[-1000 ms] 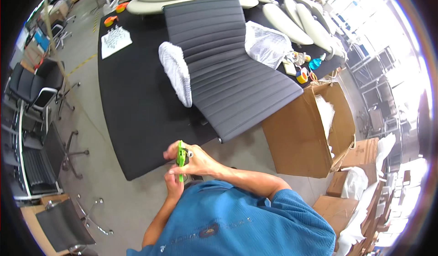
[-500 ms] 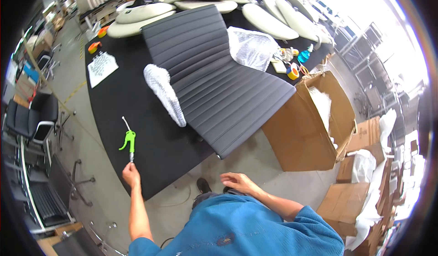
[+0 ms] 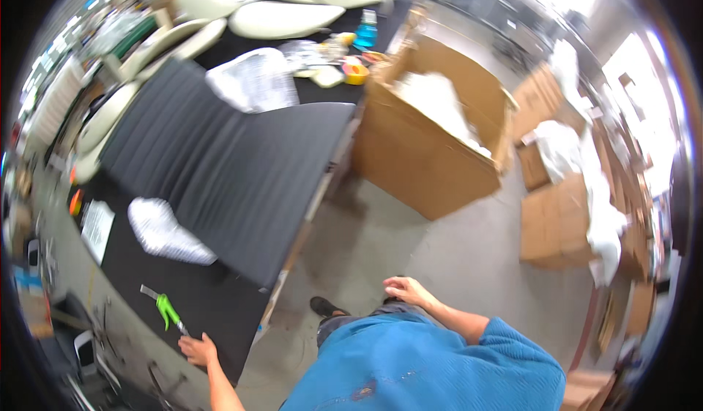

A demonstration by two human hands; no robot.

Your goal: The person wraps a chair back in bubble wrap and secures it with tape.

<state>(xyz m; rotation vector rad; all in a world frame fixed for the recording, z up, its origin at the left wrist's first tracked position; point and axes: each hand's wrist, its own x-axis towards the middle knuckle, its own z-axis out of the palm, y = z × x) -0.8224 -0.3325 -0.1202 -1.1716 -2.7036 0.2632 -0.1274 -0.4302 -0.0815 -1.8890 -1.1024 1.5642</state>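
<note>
Viewing from afar, I find my left grip point(image 3: 196, 349) unclenched at the near end of the green blow gun point(image 3: 168, 313), contact unclear, my right grip point(image 3: 407, 291) released.

R grip point(image 3: 406, 290) has rm fwd-L, btwn table point(image 3: 233, 312) & obstructing carton point(image 3: 410, 169).

Blk table point(image 3: 231, 312), grn air gun point(image 3: 167, 311), dk chair shell point(image 3: 249, 162), spray btl point(image 3: 365, 33)
</note>
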